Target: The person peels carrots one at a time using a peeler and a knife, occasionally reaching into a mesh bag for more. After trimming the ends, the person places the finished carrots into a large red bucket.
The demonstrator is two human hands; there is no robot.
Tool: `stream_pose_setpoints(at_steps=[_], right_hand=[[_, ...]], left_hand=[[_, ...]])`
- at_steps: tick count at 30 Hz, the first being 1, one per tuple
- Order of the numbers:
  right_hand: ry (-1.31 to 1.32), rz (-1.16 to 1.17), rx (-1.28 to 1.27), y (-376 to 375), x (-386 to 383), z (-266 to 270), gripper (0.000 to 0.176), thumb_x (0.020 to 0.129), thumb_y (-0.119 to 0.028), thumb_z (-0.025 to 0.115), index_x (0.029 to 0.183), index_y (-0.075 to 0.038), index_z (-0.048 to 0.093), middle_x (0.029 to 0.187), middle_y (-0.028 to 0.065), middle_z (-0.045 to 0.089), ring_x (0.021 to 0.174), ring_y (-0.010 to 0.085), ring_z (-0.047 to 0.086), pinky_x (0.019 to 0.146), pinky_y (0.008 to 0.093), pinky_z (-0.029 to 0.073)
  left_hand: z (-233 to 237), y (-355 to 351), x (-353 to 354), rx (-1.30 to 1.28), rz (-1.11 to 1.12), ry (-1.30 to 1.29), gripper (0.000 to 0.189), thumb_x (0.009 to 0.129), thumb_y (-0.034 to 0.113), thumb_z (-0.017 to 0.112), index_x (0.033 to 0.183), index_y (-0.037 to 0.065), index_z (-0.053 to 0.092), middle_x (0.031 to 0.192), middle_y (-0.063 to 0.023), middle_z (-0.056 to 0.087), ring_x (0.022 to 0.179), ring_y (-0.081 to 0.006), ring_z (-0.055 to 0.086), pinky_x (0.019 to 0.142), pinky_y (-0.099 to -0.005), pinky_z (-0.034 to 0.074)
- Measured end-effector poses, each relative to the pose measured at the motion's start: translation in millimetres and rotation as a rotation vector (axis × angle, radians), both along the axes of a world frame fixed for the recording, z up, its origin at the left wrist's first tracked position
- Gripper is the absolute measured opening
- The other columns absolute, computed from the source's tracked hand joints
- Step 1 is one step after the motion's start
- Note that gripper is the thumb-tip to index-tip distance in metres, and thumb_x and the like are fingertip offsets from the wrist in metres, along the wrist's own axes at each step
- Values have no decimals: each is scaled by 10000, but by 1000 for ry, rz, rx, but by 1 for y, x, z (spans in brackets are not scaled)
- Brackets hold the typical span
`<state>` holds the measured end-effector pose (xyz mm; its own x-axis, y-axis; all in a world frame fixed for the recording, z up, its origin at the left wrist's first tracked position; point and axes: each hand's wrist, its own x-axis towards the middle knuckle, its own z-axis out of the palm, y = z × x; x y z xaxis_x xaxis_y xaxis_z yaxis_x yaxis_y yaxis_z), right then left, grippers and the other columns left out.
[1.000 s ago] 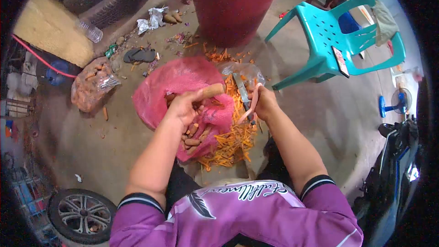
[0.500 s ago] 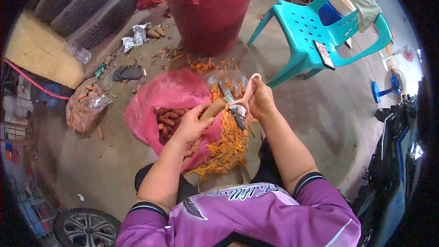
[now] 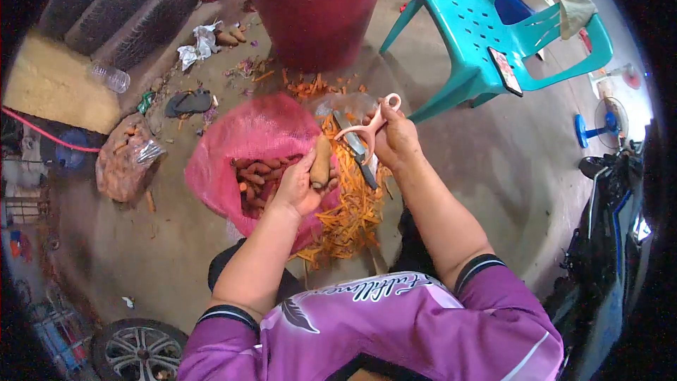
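Note:
My left hand is turned palm up, with a tan sweet potato resting upright across its fingers. My right hand grips a pale pink peeler by its looped handle. The peeler is apart from the sweet potato, to its right. Below my hands, a heap of orange peelings covers the floor. A knife with a dark handle lies on the heap. Beside my left hand, a pink mesh sack stands open on reddish sweet potatoes.
Ahead stands a large red tub. A turquoise chair with a phone on it is at right. At left are a plastic bag of tubers, a sandal and tyres. A motorbike stands far right.
My left hand has rolled palm up, and the sweet potato has gone from slanting to nearly upright. My right hand has shifted slightly, and the peeler has moved off the sweet potato's end.

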<state>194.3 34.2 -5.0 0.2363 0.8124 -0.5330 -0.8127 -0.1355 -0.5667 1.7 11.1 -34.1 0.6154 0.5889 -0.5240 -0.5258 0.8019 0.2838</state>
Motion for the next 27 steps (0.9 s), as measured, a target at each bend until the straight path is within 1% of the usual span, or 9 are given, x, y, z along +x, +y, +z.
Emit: stream_pose_setpoints(at_steps=[6,7,11,14,19,22,24,25,27], right_hand=[[-127,116,0,-14,-31,16,223,845,-192,493,942,-10,410,790,122,511,686,224,541,620,359,490],[-167,144,-9,-18,-36,19,223,845,-197,494,938,-12,410,767,115,513,663,214,540,599,346,491],[-352,208,51,-27,-53,18,196,836,-192,509,907,-32,421,633,63,503,546,162,532,466,284,460],[-414,208,61,-27,-60,18,165,833,-166,507,890,-40,418,609,57,497,486,144,498,416,267,423],[-552,168,2,-12,-44,5,165,830,-183,500,851,-40,418,621,52,476,488,146,482,417,267,422],[-855,-17,127,11,-10,-16,160,822,-171,504,825,-33,423,618,60,469,491,165,493,421,274,433],[-555,-183,-41,15,-1,-18,170,822,-180,507,828,-32,424,621,65,464,497,172,494,432,271,432],[-486,-230,-94,15,-5,-12,174,826,-186,503,835,-31,423,626,76,469,497,170,492,425,277,431],[-509,-81,26,4,-19,-8,181,830,-193,499,850,-36,413,631,82,477,504,174,500,414,289,436]], left_hand=[[22,-7,11,-47,55,-36,327,890,346,338,1011,80,485,835,-72,536,693,-157,536,534,-283,457],[15,-6,9,-25,55,-126,335,891,343,331,1049,93,489,924,-66,551,774,-159,553,584,-294,471],[11,-11,19,-43,137,-83,322,874,299,376,1082,86,498,1002,-46,556,876,-176,553,694,-297,467],[42,-19,30,-124,197,66,334,882,362,348,1054,127,512,894,-25,564,719,-144,545,612,-273,461],[9,-31,27,-16,39,21,304,877,337,367,982,93,515,795,-25,555,656,-141,534,578,-283,451],[6,-39,26,7,-71,-17,370,876,412,341,941,84,501,715,-26,530,549,-130,497,485,-261,416],[15,-38,24,-8,-146,-106,395,871,443,330,953,94,497,713,-27,524,539,-123,484,461,-251,400],[15,-37,22,-11,-107,-14,387,866,445,347,949,98,498,702,-23,514,552,-125,486,467,-252,405],[15,-31,20,-14,-22,162,374,855,451,382,941,107,499,679,-15,493,580,-128,492,480,-254,417]])
